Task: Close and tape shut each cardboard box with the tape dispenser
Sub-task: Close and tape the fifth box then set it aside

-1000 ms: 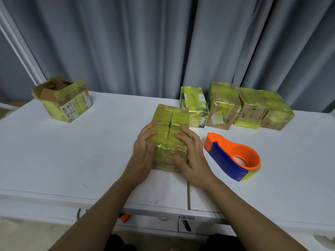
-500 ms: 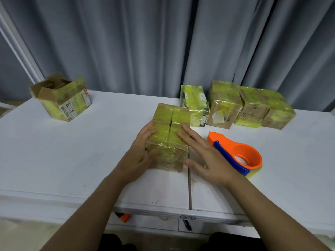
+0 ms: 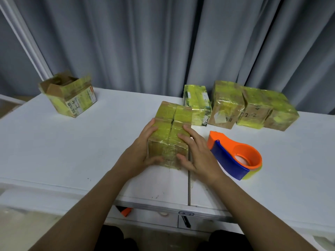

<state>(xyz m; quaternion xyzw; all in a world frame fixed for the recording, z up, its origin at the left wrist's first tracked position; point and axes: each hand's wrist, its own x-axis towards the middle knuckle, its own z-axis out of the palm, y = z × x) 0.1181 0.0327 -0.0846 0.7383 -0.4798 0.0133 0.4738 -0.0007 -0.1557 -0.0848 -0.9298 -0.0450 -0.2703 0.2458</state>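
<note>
A cardboard box (image 3: 172, 131) covered in yellow-green tape stands at the table's middle, its top flaps folded down with a dark seam between them. My left hand (image 3: 141, 153) grips its left side, fingers on the top edge and thumb on the front face. My right hand (image 3: 197, 153) lies against the right side, with straight fingers touching the top right edge and the thumb on the front face. The orange and blue tape dispenser (image 3: 233, 156) lies on the table just right of my right hand, untouched.
An open box (image 3: 70, 96) marked 4-3 stands at the far left of the white table (image 3: 54, 151). Several taped boxes (image 3: 241, 107) line the back right, before a grey curtain. A seam in the tabletop (image 3: 189, 187) runs toward me below the box.
My right hand slid off the box top toward the dispenser, then came back against the box's right side. My left hand shifted down the left side, its thumb now on the front face.
</note>
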